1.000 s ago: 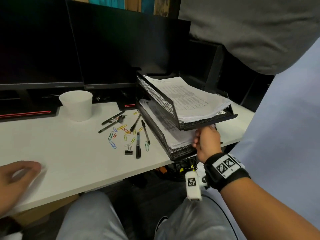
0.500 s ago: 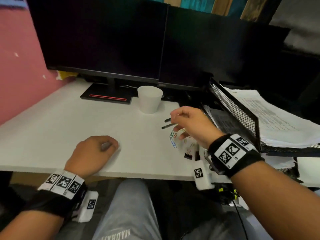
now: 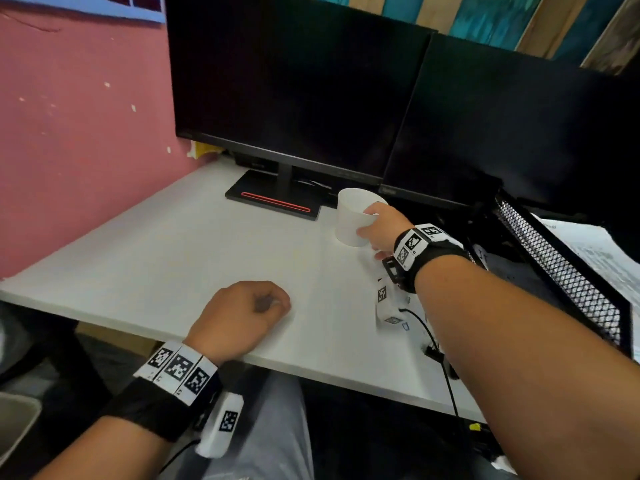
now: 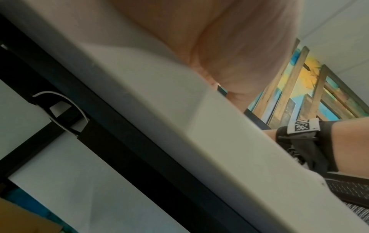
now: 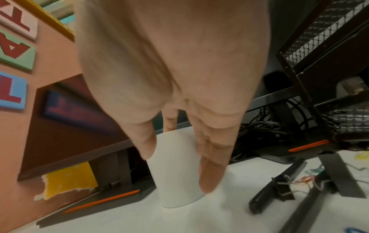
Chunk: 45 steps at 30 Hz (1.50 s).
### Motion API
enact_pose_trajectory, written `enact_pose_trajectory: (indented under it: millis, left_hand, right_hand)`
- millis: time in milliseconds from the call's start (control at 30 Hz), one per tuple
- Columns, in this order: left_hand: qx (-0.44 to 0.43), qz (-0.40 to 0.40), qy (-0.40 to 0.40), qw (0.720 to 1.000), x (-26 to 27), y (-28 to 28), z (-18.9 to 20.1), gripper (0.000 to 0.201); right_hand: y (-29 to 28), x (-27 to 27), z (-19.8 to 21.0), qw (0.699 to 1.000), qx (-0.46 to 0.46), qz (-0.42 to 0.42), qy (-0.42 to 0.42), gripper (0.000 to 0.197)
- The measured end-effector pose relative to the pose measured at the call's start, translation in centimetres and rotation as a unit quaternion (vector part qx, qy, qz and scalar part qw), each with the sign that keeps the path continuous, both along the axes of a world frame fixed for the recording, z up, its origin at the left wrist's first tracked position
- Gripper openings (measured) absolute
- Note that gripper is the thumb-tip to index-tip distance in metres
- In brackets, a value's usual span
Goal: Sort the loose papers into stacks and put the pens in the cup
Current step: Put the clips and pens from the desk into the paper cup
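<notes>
White desk [image 3: 180,258]: our right hand [image 3: 382,230] wraps the cup [image 3: 351,216] by the monitors, left hand [image 3: 242,315] rests fisted and empty, pens [image 5: 277,184] still lie loose, papers [image 3: 602,254] sit trayed.

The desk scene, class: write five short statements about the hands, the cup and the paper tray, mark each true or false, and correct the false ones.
1. The right hand holds the white cup. True.
2. The cup lies tipped over on the desk. False: it stands upright.
3. The left hand grips a pen. False: it rests on the desk as a loose fist, and nothing shows in it.
4. Printed papers lie in the black mesh tray. True.
5. Both monitors show a bright picture. False: both screens are dark.
</notes>
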<state>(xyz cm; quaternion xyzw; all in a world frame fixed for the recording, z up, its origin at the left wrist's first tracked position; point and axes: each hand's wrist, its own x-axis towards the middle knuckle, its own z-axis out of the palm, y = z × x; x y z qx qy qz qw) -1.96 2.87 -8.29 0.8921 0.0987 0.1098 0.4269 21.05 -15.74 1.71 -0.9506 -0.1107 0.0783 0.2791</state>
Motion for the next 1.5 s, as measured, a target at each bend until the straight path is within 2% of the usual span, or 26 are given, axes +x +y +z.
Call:
enact_pose_trajectory:
  millis: [67,200,267,367,433,533,600,667,733,833,900,933,1033,1100,1200,1300,1400,1500]
  left_hand:
    - [-0.025,-0.007,-0.004,1.000,-0.1,0.1,0.2,0.007]
    - [-0.089,-0.020,-0.017,0.996,-0.3,0.3,1.1,0.009]
    - [-0.099,-0.025,-0.021,0.995,-0.5,0.4,1.6,0.009]
    - [-0.078,-0.029,-0.034,0.996,-1.0,0.3,3.0,0.010]
    - [-0.055,-0.033,-0.061,0.996,-1.3,-0.3,4.5,0.020]
    - [-0.011,-0.054,-0.097,0.994,-2.0,-1.8,6.5,0.048]
    - [0.025,-0.080,-0.105,0.991,-2.4,-2.9,7.1,0.065]
    - [0.057,-0.103,-0.099,0.988,-2.8,-3.9,7.3,0.072]
    - [0.090,-0.114,-0.098,0.985,-3.0,-4.8,7.5,0.065]
    - [0.133,-0.114,-0.111,0.978,-2.9,-5.9,7.9,0.026]
    - [0.152,-0.113,-0.118,0.975,-2.8,-6.4,8.1,0.012]
    - [0.162,-0.110,-0.121,0.973,-2.8,-6.5,8.2,0.010]
    - [0.160,-0.091,-0.119,0.976,-2.4,-6.6,8.7,0.010]
    - [0.156,-0.086,-0.117,0.977,-2.0,-6.3,8.9,0.013]
    - [0.147,-0.077,-0.126,0.978,-1.6,-6.0,8.9,0.011]
    - [0.144,-0.073,-0.132,0.978,-1.3,-5.8,8.7,0.017]
    - [0.144,-0.074,-0.134,0.978,-1.2,-5.8,8.5,0.018]
    - [0.145,-0.076,-0.131,0.978,-1.3,-5.8,8.4,0.018]
  right_hand:
    - [0.3,0.0,-0.3,0.999,-0.031,-0.013,-0.017,0.032]
    - [0.4,-1.2,-0.1,0.993,-0.109,-0.007,-0.052,0.030]
    - [0.1,-2.3,0.5,0.991,-0.117,0.019,-0.056,0.030]
    - [-1.0,-5.0,1.4,0.994,-0.079,0.066,-0.040,0.026]
    - [-2.1,-7.5,1.9,0.993,-0.057,0.095,-0.030,0.021]
    - [-3.9,-11.3,2.5,0.987,-0.055,0.140,-0.048,0.016]
    - [-5.0,-13.5,3.1,0.983,-0.061,0.167,-0.053,0.012]
    - [-6.0,-15.4,3.6,0.978,-0.068,0.189,-0.060,0.011]
    - [-6.9,-17.0,4.2,0.972,-0.075,0.210,-0.070,0.011]
    - [-7.9,-18.4,4.5,0.963,-0.095,0.242,-0.077,0.016]
    - [-8.6,-18.3,4.6,0.960,-0.098,0.246,-0.090,0.014]
    - [-9.1,-18.0,4.8,0.963,-0.083,0.238,-0.095,0.016]
    - [-11.2,-15.8,5.3,0.986,0.031,0.155,-0.057,0.043]
    - [-12.8,-14.0,5.3,0.993,0.064,0.092,-0.043,0.040]
    - [-14.1,-11.9,4.0,0.998,-0.015,0.046,-0.026,0.018]
    - [-13.5,-11.0,2.2,0.995,-0.092,0.028,0.008,0.006]
    - [-11.8,-10.2,0.7,0.990,-0.136,0.013,0.020,0.007]
    - [-9.7,-9.6,-0.4,0.980,-0.197,0.026,0.023,0.018]
